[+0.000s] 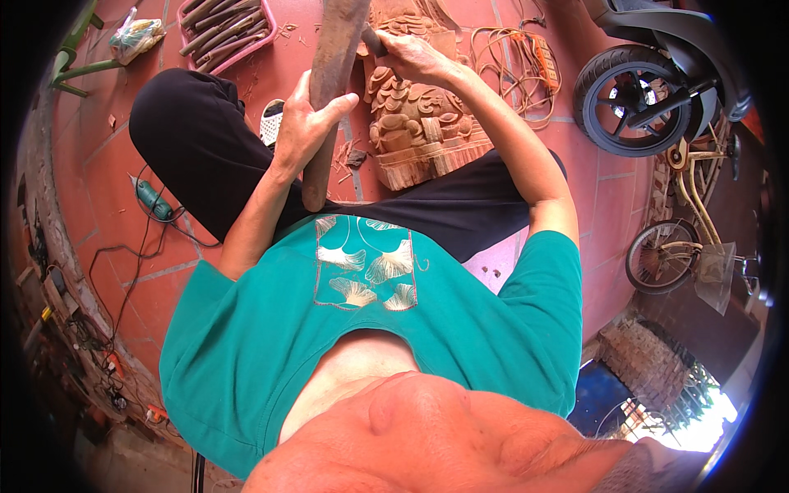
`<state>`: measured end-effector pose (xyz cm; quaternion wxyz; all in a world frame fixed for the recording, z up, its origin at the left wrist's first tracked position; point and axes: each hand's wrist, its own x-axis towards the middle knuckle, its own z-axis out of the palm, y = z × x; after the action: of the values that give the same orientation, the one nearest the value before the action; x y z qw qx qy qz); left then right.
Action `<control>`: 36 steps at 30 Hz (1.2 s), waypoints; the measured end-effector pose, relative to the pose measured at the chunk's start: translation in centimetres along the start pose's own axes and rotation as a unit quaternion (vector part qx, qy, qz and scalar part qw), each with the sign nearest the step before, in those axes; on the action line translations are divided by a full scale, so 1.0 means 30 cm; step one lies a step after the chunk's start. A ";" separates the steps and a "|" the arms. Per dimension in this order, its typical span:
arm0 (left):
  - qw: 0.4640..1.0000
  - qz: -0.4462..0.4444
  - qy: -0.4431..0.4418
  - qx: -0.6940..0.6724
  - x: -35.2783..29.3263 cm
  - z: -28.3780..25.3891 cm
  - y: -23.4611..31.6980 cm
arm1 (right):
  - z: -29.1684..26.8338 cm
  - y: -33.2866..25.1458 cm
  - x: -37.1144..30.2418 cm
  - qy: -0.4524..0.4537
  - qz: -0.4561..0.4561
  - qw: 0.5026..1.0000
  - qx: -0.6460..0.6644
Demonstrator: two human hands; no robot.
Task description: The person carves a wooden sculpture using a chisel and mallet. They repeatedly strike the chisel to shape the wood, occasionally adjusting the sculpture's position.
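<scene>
Carved wood (415,123) rests on red floor tiles (608,197).

Carved wood block (419,123) on floor before lap, tray of chisels (226,33) far left, motorbike wheel (629,103) right

teal shirt (460,329) with pale leaf print, black trousers (197,140), reddish-brown carving (419,123), terracotta floor tiles (612,197).
</scene>
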<state>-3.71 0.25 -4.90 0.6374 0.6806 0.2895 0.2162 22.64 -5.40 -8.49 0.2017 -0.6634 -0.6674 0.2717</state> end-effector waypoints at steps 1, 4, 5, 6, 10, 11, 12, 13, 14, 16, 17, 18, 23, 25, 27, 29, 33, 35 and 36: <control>1.000 0.001 0.004 -0.002 0.000 0.000 -0.002 | 0.002 0.000 0.000 -0.002 -0.005 1.000 -0.003; 0.999 0.015 0.032 -0.017 -0.004 0.001 0.005 | 0.013 -0.015 0.002 -0.013 -0.006 1.000 -0.019; 0.999 -0.006 0.027 -0.017 -0.005 -0.002 0.016 | 0.013 -0.022 0.002 -0.018 0.005 0.999 -0.030; 0.999 -0.026 0.021 -0.018 -0.005 -0.007 0.032 | 0.013 -0.026 0.002 -0.023 0.016 0.999 -0.040; 0.997 -0.065 -0.039 0.028 0.010 -0.025 -0.001 | 0.022 -0.013 0.008 -0.026 0.009 0.999 -0.035; 0.997 -0.067 -0.035 0.019 0.002 -0.023 0.010 | 0.021 -0.017 0.004 -0.027 0.013 0.999 -0.039; 0.998 -0.063 -0.028 0.008 0.000 -0.021 0.012 | 0.020 -0.021 0.003 -0.027 0.017 0.999 -0.044; 0.998 -0.059 -0.022 -0.002 -0.001 -0.020 0.013 | 0.018 -0.025 0.006 -0.028 0.012 0.999 -0.043; 0.998 -0.056 -0.018 -0.013 -0.003 -0.017 0.012 | 0.014 -0.030 0.005 -0.030 0.009 0.999 -0.043; 0.999 -0.046 0.002 -0.023 -0.007 -0.022 0.018 | 0.006 -0.038 0.003 -0.028 0.007 0.999 -0.040; 0.999 -0.041 0.011 -0.027 -0.007 -0.024 0.021 | 0.005 -0.037 0.002 -0.024 0.007 0.999 -0.036; 0.999 -0.037 0.012 -0.025 -0.008 -0.023 0.024 | 0.006 -0.036 -0.001 -0.020 0.008 0.999 -0.032; 0.998 -0.035 -0.026 0.041 -0.008 -0.010 0.044 | 0.013 -0.020 0.005 -0.025 0.017 0.999 -0.011; 0.998 -0.045 -0.033 0.013 -0.010 -0.009 0.041 | 0.000 -0.020 0.000 -0.015 0.025 1.000 -0.011; 0.998 -0.055 -0.035 -0.006 -0.012 -0.010 0.035 | -0.030 -0.018 -0.011 -0.011 0.034 0.999 0.021; 0.997 -0.063 -0.031 -0.018 -0.007 -0.013 0.033 | -0.049 -0.016 -0.025 0.006 0.037 0.999 0.028; 0.998 -0.057 -0.020 -0.030 -0.002 -0.012 0.027 | -0.059 -0.002 -0.037 0.036 0.032 0.999 0.019; 0.996 -0.073 -0.018 -0.055 -0.003 -0.012 0.022 | -0.048 0.007 -0.027 0.016 0.035 0.998 0.041; 0.998 -0.053 -0.011 -0.043 -0.002 -0.011 0.017 | -0.042 0.011 -0.023 0.006 0.036 0.998 0.052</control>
<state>-3.92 0.47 -4.36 0.6796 0.6385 0.3090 0.1871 23.71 -5.98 -7.67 0.2305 -0.6774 -0.6264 0.3091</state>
